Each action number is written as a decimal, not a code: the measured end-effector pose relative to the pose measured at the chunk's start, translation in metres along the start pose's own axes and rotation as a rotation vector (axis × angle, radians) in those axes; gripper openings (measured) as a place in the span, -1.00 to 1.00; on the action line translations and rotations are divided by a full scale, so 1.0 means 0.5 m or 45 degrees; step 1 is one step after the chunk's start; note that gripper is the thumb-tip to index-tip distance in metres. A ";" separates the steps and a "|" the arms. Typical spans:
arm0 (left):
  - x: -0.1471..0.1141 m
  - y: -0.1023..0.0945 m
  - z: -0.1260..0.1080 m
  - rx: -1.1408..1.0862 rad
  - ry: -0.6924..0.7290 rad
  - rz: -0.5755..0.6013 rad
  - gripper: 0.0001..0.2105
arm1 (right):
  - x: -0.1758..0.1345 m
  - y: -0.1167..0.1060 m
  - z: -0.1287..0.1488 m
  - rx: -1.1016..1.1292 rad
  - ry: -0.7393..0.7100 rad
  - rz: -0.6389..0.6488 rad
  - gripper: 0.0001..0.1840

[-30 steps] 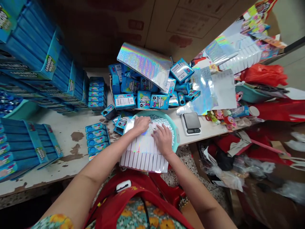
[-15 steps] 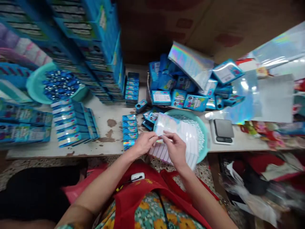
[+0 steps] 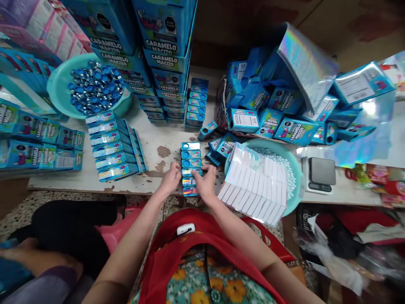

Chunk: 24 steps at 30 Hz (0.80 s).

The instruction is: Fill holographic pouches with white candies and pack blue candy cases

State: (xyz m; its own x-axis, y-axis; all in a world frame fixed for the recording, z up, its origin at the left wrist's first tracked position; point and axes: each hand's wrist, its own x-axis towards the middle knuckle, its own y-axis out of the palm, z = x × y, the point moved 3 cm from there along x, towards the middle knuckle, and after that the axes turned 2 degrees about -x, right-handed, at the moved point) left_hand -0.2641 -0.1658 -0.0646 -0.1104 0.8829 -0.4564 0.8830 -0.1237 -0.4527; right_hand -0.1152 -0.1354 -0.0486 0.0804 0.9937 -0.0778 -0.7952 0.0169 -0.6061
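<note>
We see the row of small blue boxes (image 3: 191, 154) near the front edge of the desk (image 3: 174, 131). Our left hand (image 3: 171, 180) is at its left side, and our right hand (image 3: 206, 183) touches its right side. We cannot tell if either hand pinches. White strips (image 3: 253, 185) lie over the green tub (image 3: 299, 188).

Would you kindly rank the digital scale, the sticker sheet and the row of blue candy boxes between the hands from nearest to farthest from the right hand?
1. Row of blue candy boxes, at the right hand.
2. Sticker sheet, to the hand's right.
3. Digital scale, farther right.
</note>
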 end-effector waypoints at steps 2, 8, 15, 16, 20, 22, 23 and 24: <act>0.005 0.017 0.017 0.096 -0.120 -0.039 -0.85 | -0.001 0.009 -0.002 -0.036 0.014 0.014 -0.81; -0.005 -0.065 -0.044 0.704 -0.212 0.051 -0.84 | -0.005 -0.040 0.060 -0.167 -0.145 0.222 -0.69; 0.061 0.114 -0.416 0.698 0.923 0.001 -0.69 | 0.032 -0.340 0.000 0.000 -0.458 -0.160 -0.73; 0.084 0.174 -0.456 0.780 1.000 0.048 -0.68 | 0.062 -0.379 -0.040 -0.075 -0.408 -0.317 -0.72; 0.180 0.335 -0.511 1.053 0.889 0.134 -0.72 | 0.201 -0.429 -0.184 -0.461 -0.392 -0.370 -0.62; 0.204 0.357 -0.506 1.061 0.851 0.131 -0.75 | 0.242 -0.407 -0.226 -0.620 -0.432 -0.199 -0.57; 0.211 0.357 -0.503 1.038 0.838 0.123 -0.76 | 0.249 -0.395 -0.237 -0.678 -0.439 -0.134 -0.55; 0.215 0.355 -0.500 1.008 0.817 0.119 -0.77 | 0.247 -0.386 -0.244 -0.722 -0.438 -0.092 -0.53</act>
State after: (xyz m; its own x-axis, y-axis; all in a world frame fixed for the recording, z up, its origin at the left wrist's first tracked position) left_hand -0.0054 0.0206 -0.0025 0.4136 0.9018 -0.1252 0.2954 -0.2629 -0.9185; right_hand 0.1215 -0.0293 -0.0376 -0.1494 0.9725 0.1787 -0.3483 0.1174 -0.9300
